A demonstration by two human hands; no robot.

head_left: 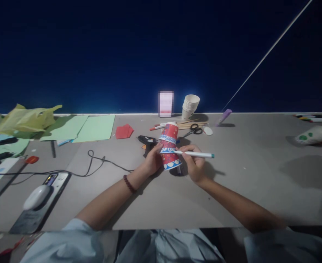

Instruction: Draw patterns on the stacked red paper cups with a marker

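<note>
A stack of red patterned paper cups with blue and white rims stands tilted in front of me, bottoms up. My left hand is closed around its left side. In my right hand a white marker is pinched, lying nearly level. Its teal end points right, and its other end meets the middle cup near a rim. Just behind my left hand lies a black hot glue gun. Beneath the cups is a dark round thing, mostly hidden.
Black scissors, wooden sticks and a white disc lie behind the cups. White paper cups stand near the wall. Red paper, green sheets, a phone and a cable are leftward. Another cup lies right.
</note>
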